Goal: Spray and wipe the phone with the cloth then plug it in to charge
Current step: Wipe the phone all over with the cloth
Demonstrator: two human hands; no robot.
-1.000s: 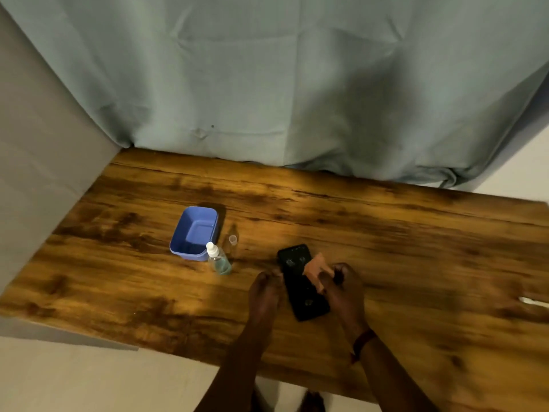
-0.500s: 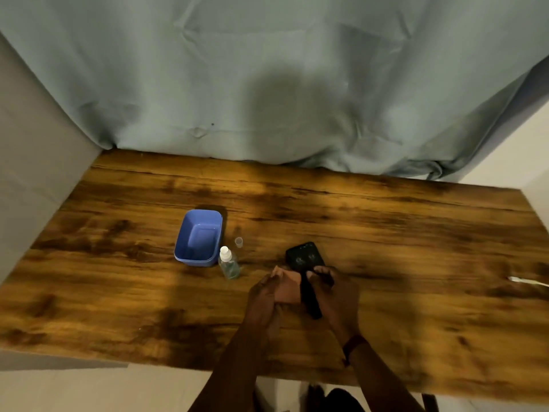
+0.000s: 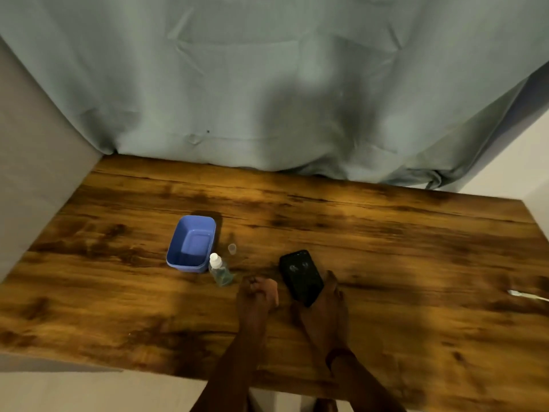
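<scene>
Two hands work low-centre on the wood table (image 3: 386,233). Your L hand (image 3: 255,298) is curled round the peach cloth (image 3: 271,289). Your R hand (image 3: 326,307) grips the near end of the black phone (image 3: 300,275), screen up; lifted or flat, can't tell. Just L stand a spray bottle (image 3: 220,272), small clear cap (image 3: 232,248) & blue tub (image 3: 187,267). White cable tip (image 3: 525,295) at far R edge. Grey-green curtain (image 3: 267,84) behind, grey wall (image 3: 35,173) on L.

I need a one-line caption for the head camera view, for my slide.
Left hand holds the cloth, right hand grips the phone; spray bottle and blue tub stand nearby.
</scene>
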